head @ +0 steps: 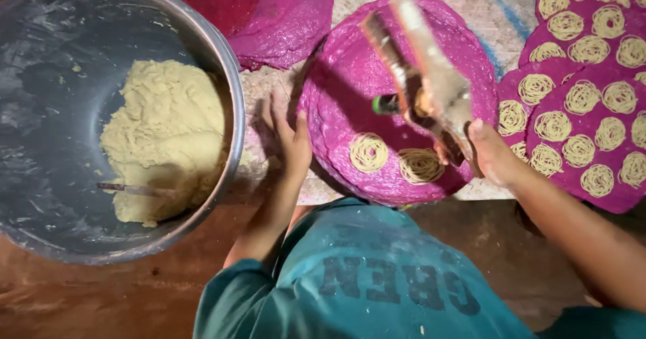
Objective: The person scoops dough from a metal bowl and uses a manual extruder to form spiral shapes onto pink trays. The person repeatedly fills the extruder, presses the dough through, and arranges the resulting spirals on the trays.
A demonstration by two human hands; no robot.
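Fingers (479, 137) of your right hand (494, 156) grip the press (431, 83) over the pink mat (350, 76), left hand (289, 137) flat beside it; two coils (369, 152) done, most of that mat unfilled.

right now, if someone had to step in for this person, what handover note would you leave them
Left hand: flat, open, resting on the rim of the round pink mat.
Right hand: gripping a wooden dough press, tilted over that mat.
Done: two dough spirals lie on the mat's near side; the pink mats on the right are covered in spirals.
Left: most of the centre mat is bare. Pale dough remains in the metal bowl, a utensil stuck in it.
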